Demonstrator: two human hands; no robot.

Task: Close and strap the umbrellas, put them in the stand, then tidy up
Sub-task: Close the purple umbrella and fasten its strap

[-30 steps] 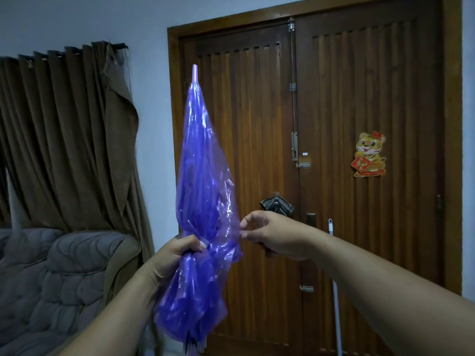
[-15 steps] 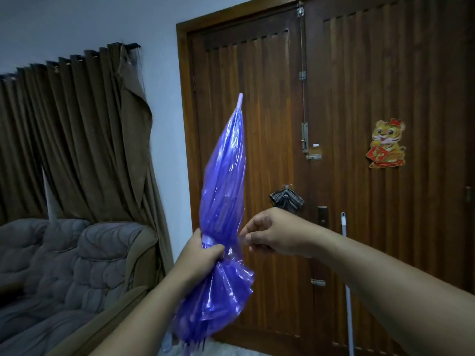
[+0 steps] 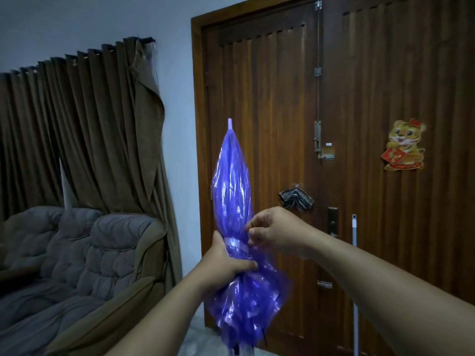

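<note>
Since the earlier frame, the right hand (image 3: 276, 233) is closing in on the purple umbrella (image 3: 232, 191), its grip now pinching at the pale strap (image 3: 235, 245) banding the folds. Just below it, the left hand (image 3: 223, 265) is clamping its grip around the gathered canopy, holding the umbrella upright, tip up, before the wooden door (image 3: 270, 124).

Dim room with a pale blue-grey wall (image 3: 90, 19). At nine o'clock, brown pleated curtains (image 3: 77, 129) hang above a grey tufted sofa (image 3: 77, 253). At two o'clock, a dark slatted wooden double door (image 3: 372, 98) carries a tiger sticker (image 3: 403, 145)
</note>
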